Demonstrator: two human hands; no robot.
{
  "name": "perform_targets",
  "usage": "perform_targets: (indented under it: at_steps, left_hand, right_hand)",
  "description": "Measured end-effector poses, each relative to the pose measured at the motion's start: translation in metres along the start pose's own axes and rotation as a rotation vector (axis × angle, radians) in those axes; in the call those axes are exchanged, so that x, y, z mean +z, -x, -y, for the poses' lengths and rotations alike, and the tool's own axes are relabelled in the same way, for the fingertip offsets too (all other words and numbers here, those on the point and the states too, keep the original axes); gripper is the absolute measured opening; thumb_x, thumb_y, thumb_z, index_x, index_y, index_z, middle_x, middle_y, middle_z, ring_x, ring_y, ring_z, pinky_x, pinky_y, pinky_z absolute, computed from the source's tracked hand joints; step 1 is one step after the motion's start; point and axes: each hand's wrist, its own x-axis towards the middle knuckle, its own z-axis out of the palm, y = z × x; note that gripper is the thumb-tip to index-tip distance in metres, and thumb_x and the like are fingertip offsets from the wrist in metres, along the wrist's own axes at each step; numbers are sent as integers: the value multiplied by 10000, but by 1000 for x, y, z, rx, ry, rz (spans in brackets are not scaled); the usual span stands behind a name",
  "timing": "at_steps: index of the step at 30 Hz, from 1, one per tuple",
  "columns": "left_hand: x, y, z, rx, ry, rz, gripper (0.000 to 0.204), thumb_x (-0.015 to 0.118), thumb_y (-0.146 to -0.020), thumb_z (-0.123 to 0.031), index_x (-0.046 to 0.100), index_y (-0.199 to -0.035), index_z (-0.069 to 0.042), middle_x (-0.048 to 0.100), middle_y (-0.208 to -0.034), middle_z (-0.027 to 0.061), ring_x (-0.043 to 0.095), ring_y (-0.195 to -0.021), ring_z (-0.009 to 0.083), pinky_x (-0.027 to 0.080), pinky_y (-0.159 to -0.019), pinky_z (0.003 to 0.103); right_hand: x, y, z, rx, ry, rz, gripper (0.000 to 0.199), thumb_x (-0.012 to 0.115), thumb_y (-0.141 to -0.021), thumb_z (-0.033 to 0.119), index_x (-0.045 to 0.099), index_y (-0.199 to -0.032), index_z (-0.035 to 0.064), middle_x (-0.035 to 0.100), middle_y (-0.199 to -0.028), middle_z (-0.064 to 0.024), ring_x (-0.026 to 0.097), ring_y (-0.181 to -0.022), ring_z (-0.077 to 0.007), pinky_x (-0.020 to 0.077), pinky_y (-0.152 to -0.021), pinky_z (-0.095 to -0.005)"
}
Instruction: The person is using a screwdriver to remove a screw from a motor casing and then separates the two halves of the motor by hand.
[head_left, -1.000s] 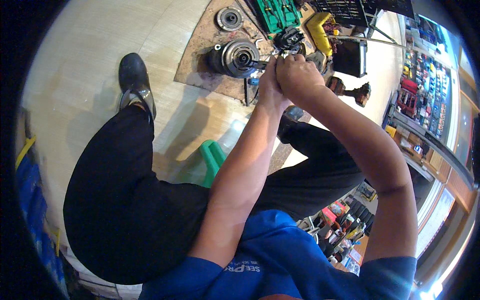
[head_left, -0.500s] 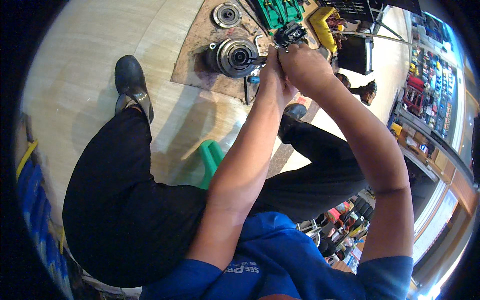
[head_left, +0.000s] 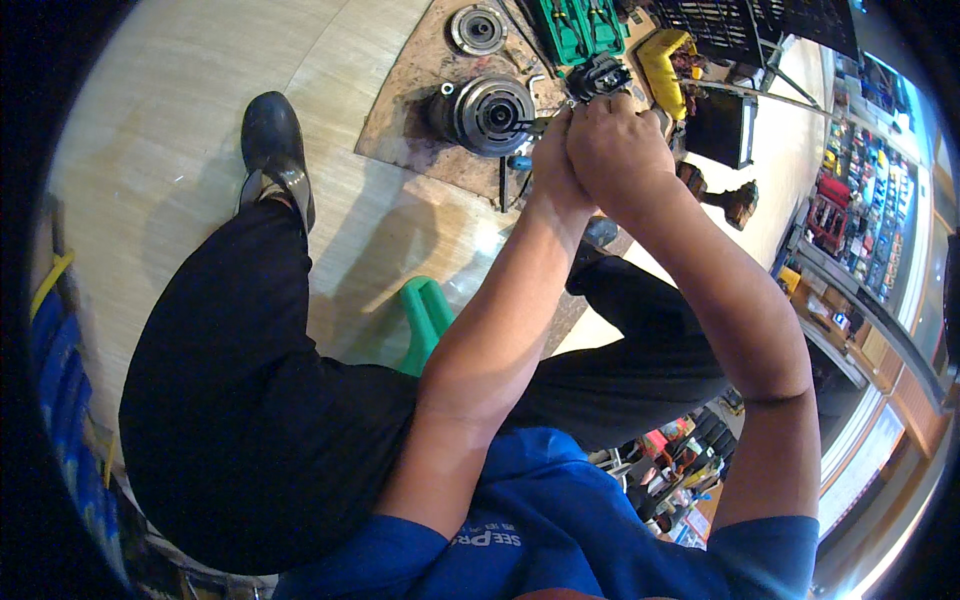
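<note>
- A person sits low over a pale wooden floor [head_left: 180, 120], seen from above, both bare forearms stretched forward and the two hands pressed together.
- The left hand [head_left: 552, 160] is curled shut, its fingers closed near a thin dark metal tool [head_left: 524, 124] that points toward the round part beside it; how firmly it grips cannot be told.
- The right hand [head_left: 618, 150] is closed in a fist against the left one, its fingertips pinching the small black mechanical part [head_left: 598, 76] that sticks up just above the knuckles.
- Just left of the hands, a round grey metal drum-shaped assembly [head_left: 488, 110] lies on a stained brown cardboard sheet [head_left: 410, 110] spread on the floor.
- A smaller round metal disc [head_left: 476, 28] lies on the same sheet, farther away.
- A green plastic tool case [head_left: 580, 28] and a yellow plastic object [head_left: 666, 64] sit beyond the hands.
- The person wears black trousers, a blue shirt and a black shoe [head_left: 272, 150], and a green plastic stool [head_left: 428, 322] shows between the legs.
</note>
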Motion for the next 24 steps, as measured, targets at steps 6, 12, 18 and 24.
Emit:
perform_targets:
  at_steps: [6, 12, 18, 24]
  left_hand:
    - [16, 1, 14, -31, -39, -225, 450, 312, -1063, -400, 597, -1176, -70, 643, -1168, 132, 623, -1099, 271, 487, -996, 439]
    - [22, 10, 7, -71, -158, -298, 429, 339, -1056, -393, 611, -1144, -73, 651, -1134, 118, 633, -1066, 254, 497, -975, 420]
    - [5, 8, 5, -62, -162, -254, 408, 359, -1047, -386, 624, -1115, -83, 660, -1106, 109, 646, -1035, 246, 515, -946, 414]
    - [2, 6, -1, -135, -135, -237, 439, 338, -1045, -395, 618, -1136, -70, 661, -1125, 124, 645, -1056, 272, 506, -967, 437]
  right_hand:
    - [13, 13, 0, 33, -16, -28, 202, 602, -865, 156, 676, -1018, 47, 649, -1033, -101, 616, -1008, -274, 529, -772, -398]
    - [21, 17, 7, 86, -90, -31, 296, 554, -905, 217, 681, -1079, 15, 663, -1103, -130, 596, -1045, -300, 502, -802, -431]
    - [21, 19, 13, 116, -89, -77, 245, 615, -849, 162, 642, -1060, 40, 637, -1037, -110, 611, -1006, -276, 521, -785, -394]
    - [21, 18, 14, 111, -95, -98, 228, 607, -850, 165, 641, -1037, 41, 633, -1024, -106, 605, -972, -274, 511, -769, -396]
